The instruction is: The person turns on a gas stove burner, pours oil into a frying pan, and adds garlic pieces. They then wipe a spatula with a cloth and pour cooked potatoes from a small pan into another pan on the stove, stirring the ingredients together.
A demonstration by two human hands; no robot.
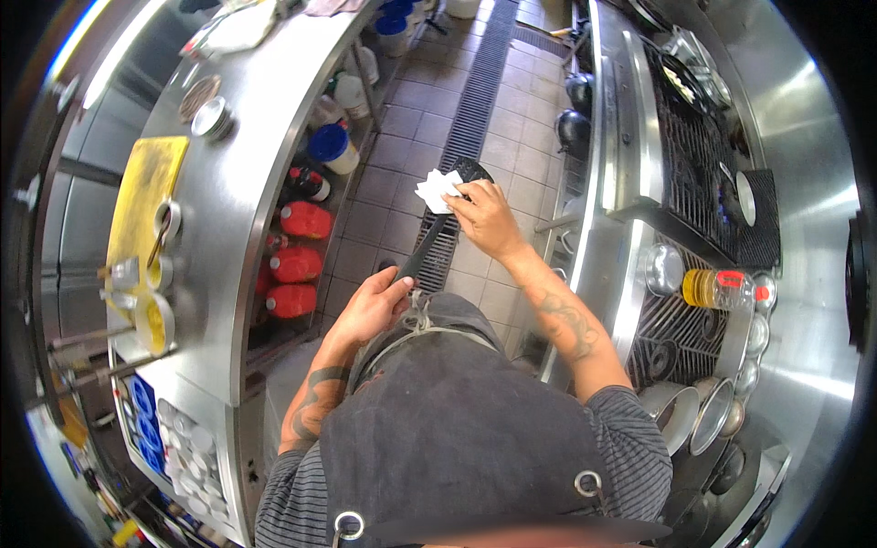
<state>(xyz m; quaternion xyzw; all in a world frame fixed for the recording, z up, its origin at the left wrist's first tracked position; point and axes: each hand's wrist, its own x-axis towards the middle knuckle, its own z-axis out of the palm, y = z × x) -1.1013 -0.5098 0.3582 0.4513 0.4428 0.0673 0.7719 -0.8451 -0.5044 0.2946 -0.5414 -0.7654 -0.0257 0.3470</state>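
Observation:
My left hand (pixel 373 301) grips the lower end of a black long-handled kitchen utensil (pixel 428 245) just in front of my apron (pixel 452 425). The utensil slants up and away over the floor. At its far end is a dark head (pixel 471 168), partly covered by my right hand, so I cannot tell its exact kind. A crumpled white paper towel (pixel 438 192) is pinched between the thumb and fingers of my right hand (pixel 485 218). The towel lies against the utensil where the handle meets the head.
On my left, a steel counter (pixel 233 164) carries a yellow cutting board (pixel 147 181) and small bowls. Red jugs (pixel 306 220) line the shelf below. A floor drain grate (pixel 479 89) runs ahead. To my right, a lit stove (pixel 685 137) holds a frying pan (pixel 675 75) beside an oil bottle (pixel 716 289).

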